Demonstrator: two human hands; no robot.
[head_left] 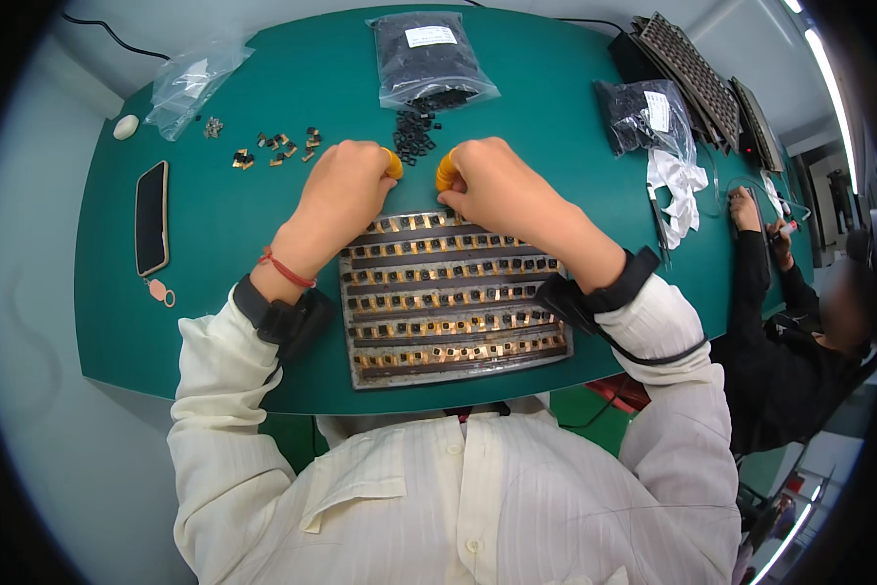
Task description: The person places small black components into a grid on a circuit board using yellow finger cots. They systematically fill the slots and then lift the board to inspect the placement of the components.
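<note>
My left hand [364,166] is over the far left edge of a metal tray [438,376], its fingers curled into a pinch. Opposite it, my right hand [481,170] is curled the same way above the tray's far edge. Yellow finger cots [393,164] cover fingertips on both hands. Whatever the fingers hold is too small or hidden to make out. Rows of small black and gold-coloured parts [458,297] fill the tray between dark strips. Just beyond my hands lies a heap of small black pieces [414,135].
Behind the heap lies a clear bag of black pieces [424,68]. Loose gold-and-black parts [277,146] and a phone [153,216] are to the left. On the right are another bag [643,112], crumpled white cloth [677,190], stacked trays [687,78] and a co-worker's hands [745,210].
</note>
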